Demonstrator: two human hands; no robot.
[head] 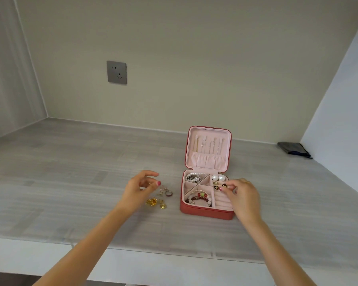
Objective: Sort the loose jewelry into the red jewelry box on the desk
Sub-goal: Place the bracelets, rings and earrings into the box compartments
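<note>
Fingers: right hand apparently pinches black earring, left hand loosely curled | jewelry box: pearls, bead bracelet.

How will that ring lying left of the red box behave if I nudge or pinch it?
The ring looks like a rigid band, so it should keep its shape. It lies flat on the smooth desk, so a nudge would probably slide it. Set on edge, it might roll. It looks small, so a pinch could slip.

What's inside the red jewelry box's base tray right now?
The red square jewelry box holds a white pearl strand, two round pearl earrings, black-and-gold studs and a red beaded bracelet. The right hand covers the tray's right edge.
</note>
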